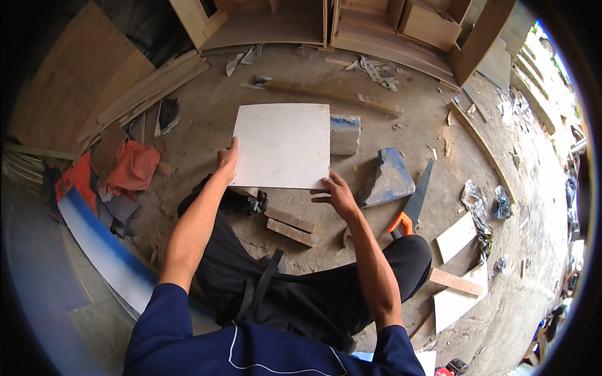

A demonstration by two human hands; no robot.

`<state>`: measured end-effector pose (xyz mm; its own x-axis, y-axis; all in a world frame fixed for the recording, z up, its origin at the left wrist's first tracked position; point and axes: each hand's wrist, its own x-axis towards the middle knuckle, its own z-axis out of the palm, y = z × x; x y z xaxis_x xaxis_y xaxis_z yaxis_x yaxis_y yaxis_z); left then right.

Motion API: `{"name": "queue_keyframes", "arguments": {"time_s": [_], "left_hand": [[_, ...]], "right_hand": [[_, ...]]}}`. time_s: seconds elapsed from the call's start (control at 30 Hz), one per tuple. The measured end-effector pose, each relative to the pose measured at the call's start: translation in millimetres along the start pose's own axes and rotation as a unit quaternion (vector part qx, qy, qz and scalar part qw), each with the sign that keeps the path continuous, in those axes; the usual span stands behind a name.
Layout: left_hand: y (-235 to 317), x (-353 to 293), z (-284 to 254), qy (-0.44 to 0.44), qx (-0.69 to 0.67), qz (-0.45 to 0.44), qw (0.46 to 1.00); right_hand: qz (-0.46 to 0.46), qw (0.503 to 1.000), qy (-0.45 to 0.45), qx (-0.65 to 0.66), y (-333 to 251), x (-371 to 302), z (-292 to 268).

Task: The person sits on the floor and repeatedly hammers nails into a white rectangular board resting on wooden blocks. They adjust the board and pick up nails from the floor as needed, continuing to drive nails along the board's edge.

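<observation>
We locate the white panel (283,145) in front of the seated person, above the floor (207,103) and beyond the knees. The left hand (228,158) grasps its left edge, the thumb lying along that edge. The right hand (337,193) meets the lower right corner with fingers partly extended and spread; we cannot tell whether it grips there or only steadies. We judge that opposed contact at the two sides keeps the panel level and its face unobstructed. A grey block (345,136) with blue paint shows past the right edge; whether it supports the panel is hidden from us.

To the right we note a blue-marked chunk (389,178) and, just beside it, a handsaw (419,195) with an orange handle near the right knee. Two short wood pieces (291,227) lie between the panel and the legs. A long timber (332,96) lies across the far side, before the wooden cabinets (269,31). We judge that the chunk and timber restrict clearance to the right and ahead.
</observation>
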<state>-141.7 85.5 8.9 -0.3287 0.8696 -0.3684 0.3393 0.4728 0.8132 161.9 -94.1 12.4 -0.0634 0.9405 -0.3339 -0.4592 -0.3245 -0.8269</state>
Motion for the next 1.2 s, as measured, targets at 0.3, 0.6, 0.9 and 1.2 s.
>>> {"name": "queue_keyframes", "arguments": {"time_s": [0.3, 0.6, 0.9, 1.2], "left_hand": [[-60, 20, 13, -0.142, -0.094, 0.015, 0.985], [-124, 18, 12, -0.195, 0.09, -0.057, 0.975], [-169, -23, -22, -0.303, 0.556, 0.124, 0.764], [-189, -18, -29, -0.287, 0.78, 0.081, 0.55]], "right_hand": [[0.042, 0.997, 0.052, -0.044, 22, 27, -23], [0.038, 0.986, 0.13, -0.102, 15, 14, -48], [0.062, 0.993, 0.092, -0.038, 16, 28, -12], [0.059, 0.99, 0.129, -0.011, 21, 32, -1]]}}
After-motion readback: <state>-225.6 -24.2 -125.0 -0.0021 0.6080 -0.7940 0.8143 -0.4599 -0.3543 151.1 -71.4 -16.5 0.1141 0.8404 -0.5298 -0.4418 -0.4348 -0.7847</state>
